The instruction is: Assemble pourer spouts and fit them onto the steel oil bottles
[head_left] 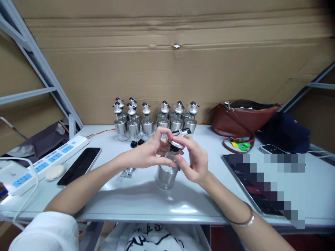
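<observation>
In front of me a glass oil bottle (166,178) with a silver metal band stands on the table. A pourer cap (177,144) with a silver collar, black stopper and black-tipped flip lid sits at its neck, slightly tilted; I cannot tell how deep it is in. My left hand (154,150) is closed around the bottle's neck, thumb across the front. My right hand (193,157) pinches the cap's silver collar from the right, its thumb low against the stopper and neck. Two black stoppers (134,144) and some small silvery pieces (128,172) lie left of the bottle.
Several capped bottles (147,126) stand at the back against a cardboard wall (167,76). On the left are a power strip (52,164), a phone (80,166) and a white round case (55,172). A tablet (248,184), brown bag (235,118) and dark cloth (285,132) lie right.
</observation>
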Demonstrator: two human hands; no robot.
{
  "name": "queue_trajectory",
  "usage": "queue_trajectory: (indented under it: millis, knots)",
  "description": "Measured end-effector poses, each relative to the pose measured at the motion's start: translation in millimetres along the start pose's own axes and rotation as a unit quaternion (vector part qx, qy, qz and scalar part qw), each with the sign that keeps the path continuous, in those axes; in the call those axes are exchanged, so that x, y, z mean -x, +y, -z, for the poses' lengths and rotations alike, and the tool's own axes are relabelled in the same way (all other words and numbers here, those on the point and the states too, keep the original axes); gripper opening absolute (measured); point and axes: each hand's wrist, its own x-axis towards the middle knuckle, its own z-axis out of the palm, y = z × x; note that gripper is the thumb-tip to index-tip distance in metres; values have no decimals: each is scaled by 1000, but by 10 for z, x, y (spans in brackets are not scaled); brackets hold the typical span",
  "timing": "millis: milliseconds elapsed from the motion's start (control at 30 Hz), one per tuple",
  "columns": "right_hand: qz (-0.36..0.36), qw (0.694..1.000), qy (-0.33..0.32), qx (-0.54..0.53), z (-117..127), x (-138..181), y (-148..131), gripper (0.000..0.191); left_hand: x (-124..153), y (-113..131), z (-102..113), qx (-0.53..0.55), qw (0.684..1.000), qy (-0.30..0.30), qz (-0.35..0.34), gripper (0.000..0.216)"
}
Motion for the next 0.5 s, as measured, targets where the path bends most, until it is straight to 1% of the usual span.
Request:
queue_trajectory:
  millis: [133,267,367,500]
  knots:
    - [0,1000,5,12,-4,-8,-8,38,-4,-6,5,9,1000,-6,-2,45]
    - [15,1000,15,7,-16,12,10,42,-15,-13,7,-2,1000,8,-1,48]
    - [28,999,29,-2,-30,42,36,44,-15,-23,15,-10,1000,13,-6,45]
    - [25,999,40,-6,-42,74,56,40,-5,-76,27,-20,999,22,-22,41]
